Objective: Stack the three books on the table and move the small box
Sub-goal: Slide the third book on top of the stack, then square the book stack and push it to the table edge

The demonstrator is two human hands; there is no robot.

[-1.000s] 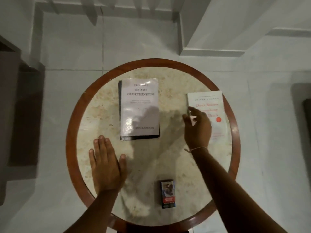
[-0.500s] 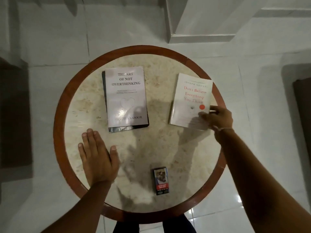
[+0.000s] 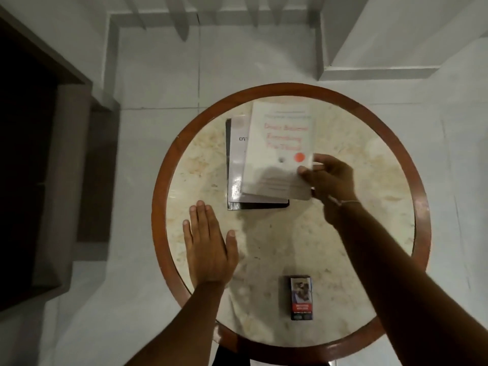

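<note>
Seen from above, a round marble-topped surface [image 3: 356,233] with a reddish wooden rim stands on a pale tiled floor. The person's right hand [image 3: 330,180] pinches the lower right corner of a white book [image 3: 277,154] with blurred red title lettering, thumb on the cover and fingers beneath, and holds it over a grey book [image 3: 236,165] that lies flat, with the dark edge of something beneath it showing at its left and bottom sides; whether that is the third book cannot be told. The white book covers most of the grey one but sits offset toward the right and far side, and it seems slightly raised. Its long axis runs away from the person, leaning a little to the right at the far end, title reading upright to the viewer; the grey book's long axis lies straight away from the person. To land it well, the white book likely needs a small turn and a shift left and nearer, so the edges line up before release. The left hand [image 3: 208,247] rests flat and empty, fingers together, near the left rim. The small box [image 3: 301,298], a dark printed pack, lies untouched near the front edge, its long axis also pointing away.
</note>
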